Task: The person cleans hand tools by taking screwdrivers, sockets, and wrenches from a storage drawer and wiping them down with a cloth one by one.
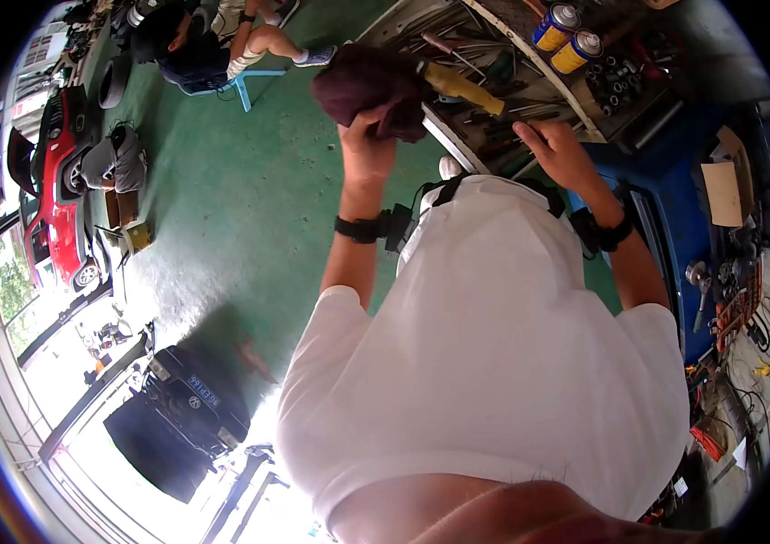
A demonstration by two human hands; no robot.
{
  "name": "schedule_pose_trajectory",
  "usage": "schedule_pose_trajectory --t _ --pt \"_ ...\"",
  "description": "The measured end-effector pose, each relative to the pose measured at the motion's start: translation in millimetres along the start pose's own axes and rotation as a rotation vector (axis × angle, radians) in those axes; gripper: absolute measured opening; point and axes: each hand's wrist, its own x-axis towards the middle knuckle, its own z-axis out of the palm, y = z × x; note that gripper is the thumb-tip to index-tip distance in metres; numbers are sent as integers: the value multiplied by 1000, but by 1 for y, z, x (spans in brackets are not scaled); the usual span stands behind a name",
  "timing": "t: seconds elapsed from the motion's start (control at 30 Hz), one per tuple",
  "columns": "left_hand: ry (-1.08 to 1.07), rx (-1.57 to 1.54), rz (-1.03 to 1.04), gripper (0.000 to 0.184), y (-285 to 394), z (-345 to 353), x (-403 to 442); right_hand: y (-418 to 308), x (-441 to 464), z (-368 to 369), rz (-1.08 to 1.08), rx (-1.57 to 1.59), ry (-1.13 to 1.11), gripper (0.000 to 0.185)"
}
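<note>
My left hand (368,150) is closed on a bunched dark maroon cloth (371,89), held at the left edge of an open tool drawer (446,136). A tool with a thick yellow handle (464,88) sticks out to the right of the cloth; its other end is hidden, and I cannot tell whether the cloth grips it or it lies in the drawer. My right hand (559,156) hovers over the drawer's near right part, fingers stretched out, nothing seen in them. Several long metal tools, including a screwdriver (453,53), lie jumbled in the drawer.
Two blue-and-yellow spray cans (575,52) and several sockets (619,86) stand beyond the drawer's right edge. A blue cabinet (697,150) is at my right. Another person (190,50) sits on a blue stool (242,86). Cars, one red (63,222), are to the left.
</note>
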Motion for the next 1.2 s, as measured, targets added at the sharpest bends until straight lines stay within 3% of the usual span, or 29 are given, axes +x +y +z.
schedule_pose_trajectory --t 0.03,0.07,0.13,0.17,0.2,0.27,0.37,0.4,0.47,0.6,0.67,0.8,0.83,0.9,0.93,1.03,1.2 --pt "59 36 0 35 12 14 -2 2 -1 -1 -46 -68 12 44" --pt "60 38 0 35 13 11 -1 4 -2 -1 -92 -135 24 44" --pt "-306 776 133 33 9 -4 4 15 -1 6 -92 -259 15 43" --pt "-438 970 171 35 0 -17 8 19 -1 8 -92 -385 4 43" --pt "-570 1154 212 54 2 0 8 17 1 10 -92 -384 2 43" --pt "-723 1542 533 67 -4 27 2 7 8 18 -16 -620 -76 43" --pt "-814 1641 350 69 -31 21 -6 8 11 21 -88 -734 -130 42" --pt "-818 1636 346 69 -34 24 -10 10 11 23 -82 -735 -132 42" --pt "-785 1692 105 71 -37 29 -13 16 13 27 -105 -829 -172 42" --pt "-784 1709 106 63 -48 -16 -3 21 5 20 -76 -836 -214 47" --pt "-652 1829 320 49 -42 -46 5 41 -5 12 -15 -657 -179 49" --pt "-154 1838 190 30 -7 -101 1 62 -16 -21 80 -630 -187 52" --pt "-165 1838 187 30 1 -106 1 66 -17 -24 99 -626 -176 51" --pt "107 1503 -212 42 7 -117 -5 73 -22 -20 136 -610 -172 50" --pt "100 1508 -230 42 -1 -127 -9 82 -18 -11 110 -572 -161 46" --pt "-18 1408 -61 70 -29 -141 -14 116 2 25 10 -508 -144 38" --pt "-109 1070 -221 80 -69 -123 -25 173 40 78 -208 -474 -148 28"
